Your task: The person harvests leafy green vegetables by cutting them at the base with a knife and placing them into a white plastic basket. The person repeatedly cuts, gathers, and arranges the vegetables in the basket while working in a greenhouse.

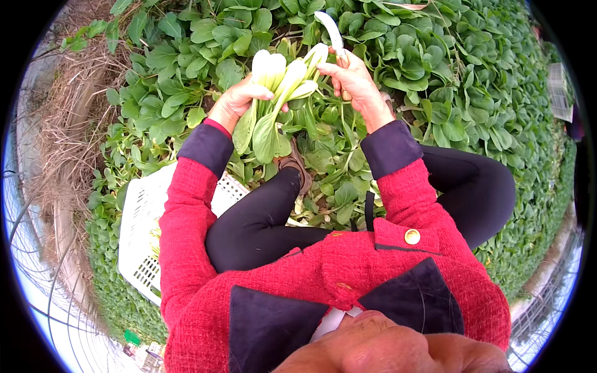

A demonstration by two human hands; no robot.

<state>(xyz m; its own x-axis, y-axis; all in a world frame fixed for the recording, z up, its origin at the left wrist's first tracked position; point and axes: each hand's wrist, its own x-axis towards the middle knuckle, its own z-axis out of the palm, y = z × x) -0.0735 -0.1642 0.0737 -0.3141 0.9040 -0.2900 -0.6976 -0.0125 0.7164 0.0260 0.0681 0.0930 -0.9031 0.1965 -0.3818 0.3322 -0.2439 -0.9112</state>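
My left hand point(243, 95) grips a small bunch of bok choy point(288, 81), its pale stem bases pointing up and away from me and its leaves hanging down towards me. In my right hand point(357, 84) is a harvesting knife point(332, 29) with a curved, bright blade and a wooden handle. The blade points away from me, beyond the bunch. My right thumb and fingers are close to a stem at the bunch's right side; whether they touch it I cannot tell.
Bok choy plants point(410, 51) grow densely in front and to the right. A white perforated plastic crate point(144, 224) stands by my left leg. Dry straw point(70, 121) lies along the bed's left edge. My brown shoe point(298, 170) is among loose leaves below the bunch.
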